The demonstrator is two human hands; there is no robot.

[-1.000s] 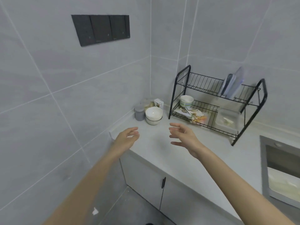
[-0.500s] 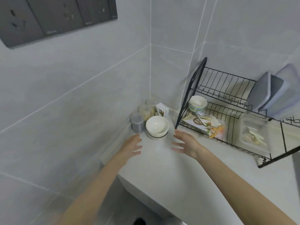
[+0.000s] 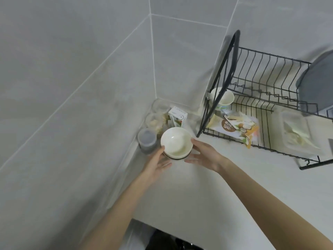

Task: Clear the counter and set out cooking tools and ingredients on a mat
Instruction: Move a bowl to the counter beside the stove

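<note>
Bracketing the stacked bowls (image 3: 176,141) on the table (image 3: 198,195) with left hand (image 3: 156,164) and right hand (image 3: 205,156); straight fingers touching either side, clasping nothing yet; lying squarely between, equally near both.

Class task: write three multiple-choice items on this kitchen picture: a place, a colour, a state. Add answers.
1. The snack packet lies: A in a sink; B on the lower tier of the dish rack; C on the floor.
2. The lidded container beside the white bowl is: A red; B yellow; C grey.
3. The white bowl stands: A upright; B upside down; C on its side.
Answers: B, rack wires show under it; C, its body is grey; A, its hollow faces up between the left hand and right hand.
</note>
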